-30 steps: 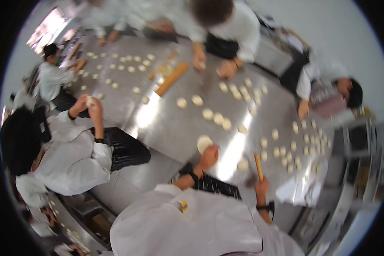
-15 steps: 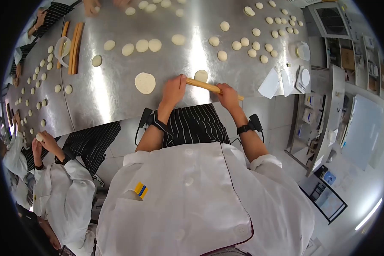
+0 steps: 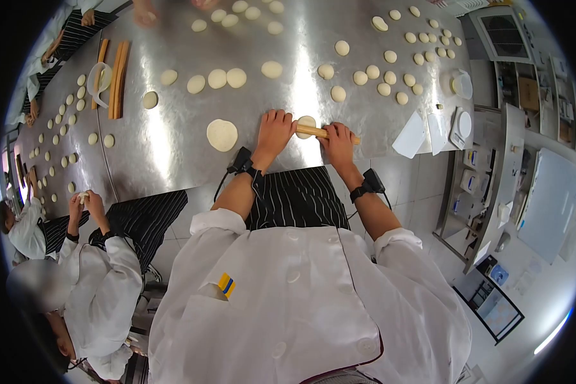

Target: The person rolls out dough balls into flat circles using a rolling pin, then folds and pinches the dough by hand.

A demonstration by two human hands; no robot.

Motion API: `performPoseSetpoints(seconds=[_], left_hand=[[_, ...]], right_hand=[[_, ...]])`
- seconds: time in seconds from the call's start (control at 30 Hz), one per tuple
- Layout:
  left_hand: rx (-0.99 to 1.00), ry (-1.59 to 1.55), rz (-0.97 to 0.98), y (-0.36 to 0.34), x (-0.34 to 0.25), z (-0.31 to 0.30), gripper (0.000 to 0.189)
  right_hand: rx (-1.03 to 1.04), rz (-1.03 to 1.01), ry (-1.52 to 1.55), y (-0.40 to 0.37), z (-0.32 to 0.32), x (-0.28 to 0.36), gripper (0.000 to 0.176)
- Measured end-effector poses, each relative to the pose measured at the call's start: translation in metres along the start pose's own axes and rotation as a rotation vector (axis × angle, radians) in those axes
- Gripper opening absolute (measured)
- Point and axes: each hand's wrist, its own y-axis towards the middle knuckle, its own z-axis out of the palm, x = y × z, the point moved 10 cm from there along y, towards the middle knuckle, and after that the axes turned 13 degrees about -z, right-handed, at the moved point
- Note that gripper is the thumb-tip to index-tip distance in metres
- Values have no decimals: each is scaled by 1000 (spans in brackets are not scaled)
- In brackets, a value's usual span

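A wooden rolling pin (image 3: pixel 312 130) lies across a small round of dough (image 3: pixel 306 120) near the front edge of the steel table. My left hand (image 3: pixel 276 136) is closed around the pin's left end, and my right hand (image 3: pixel 339 146) grips its right part. Part of the dough shows above and below the pin. To the left of my left hand lies a wider, flattened dough disc (image 3: pixel 222 135).
Several dough balls (image 3: pixel 236 78) lie beyond my hands, with more at right and left. White scrapers (image 3: pixel 408 135) and a scale (image 3: pixel 461 128) sit at the right edge. Rolling pins (image 3: pixel 118 80) and a plastic bowl (image 3: pixel 100 84) lie left. A co-worker's hands (image 3: pixel 88 201) hold dough.
The rolling pin has moved forward from the near side of the small dough round onto it, and lies more level. Both my hands moved with it. The whole view has shifted slightly.
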Motion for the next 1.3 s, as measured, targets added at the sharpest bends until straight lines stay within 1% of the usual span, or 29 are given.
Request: performPoseSetpoints(seconds=[0.03, 0.17, 0.23, 0.37, 0.43, 0.57, 0.63, 0.67, 0.7, 0.77, 0.8, 0.83, 0.87, 0.9, 0.93, 0.97, 1.0, 1.03, 1.07, 1.1, 1.13, 1.17, 1.2, 1.23, 1.27, 1.3], left_hand=[[-107, 16, 3, 0, -1, -9, 23], [-150, 18, -25, 11, -6, -11, 18], [-220, 33, -58, 19, -6, -13, 17], [-200, 47, -59, 33, -2, -4, 14], [-228, 53, -24, 40, -6, -3, 14], [-224, 67, -28, 54, -5, 0, 13], [-165, 38, -67, 63, 1, 7, 13], [-166, 39, -66, 67, 0, 8, 13], [-162, 22, -94, 72, 2, 10, 13], [-160, 6, -123, 78, 2, 9, 14], [-101, -29, -163, 82, 5, 10, 12], [-47, -62, -205, 85, 8, 10, 11], [-55, -58, -210, 85, 7, 2, 11], [-183, -225, -126, 79, -1, -22, 12], [-313, -389, -35, 69, -7, -48, 15], [-325, -382, -37, 62, -9, -57, 15], [-328, -466, -77, 52, -6, -66, 20], [-345, -539, -119, 40, -2, -79, 28], [-268, -594, -226, 24, 8, -64, 31], [-348, -614, -225, 3, 26, -29, 31], [-171, -603, -320, -8, 42, -4, 30], [-235, -621, -349, -15, 48, -18, 31], [-49, -633, -483, -21, 59, -8, 30], [2, -614, -443, -26, 57, -17, 31], [171, -639, -444, -33, 53, -19, 31], [174, -558, -362, -41, 55, -5, 35]], right_hand=[[-42, -21, -44, -4, -1, 0, 44], [-97, -28, -90, 0, -7, -2, 48], [-99, -47, -119, 9, -11, -5, 50], [-101, -80, -121, 17, -6, -17, 51], [-40, -57, -125, 22, -3, -24, 50], [27, -37, -167, 33, -2, -34, 50], [40, -55, -76, 38, -5, -39, 48], [-125, -138, -82, 41, -21, -32, 47], [-127, -138, -82, 45, -22, -34, 47], [-30, -48, -27, 52, -16, -44, 44], [-32, -49, -26, 56, -20, -45, 44], [80, 30, 30, 59, -14, -54, 44], [191, 104, 86, 59, -5, -65, 46], [187, 93, 87, 59, -10, -66, 46], [214, 125, 122, 54, -15, -70, 48], [244, 157, 157, 46, -19, -74, 50], [223, 162, 186, 36, -33, -71, 51], [252, 160, 177, 22, -37, -75, 51], [156, 90, 192, 3, -44, -75, 44], [108, 26, 153, -21, -36, -86, 40], [56, 1, 243, -35, -41, -89, 40], [57, 60, 273, -42, -46, -88, 41], [44, 129, 351, -45, -66, -74, 39], [4, 151, 394, -55, -75, -68, 38], [-31, 153, 360, -72, -75, -72, 34], [-18, 233, 346, -86, -65, -83, 31]])
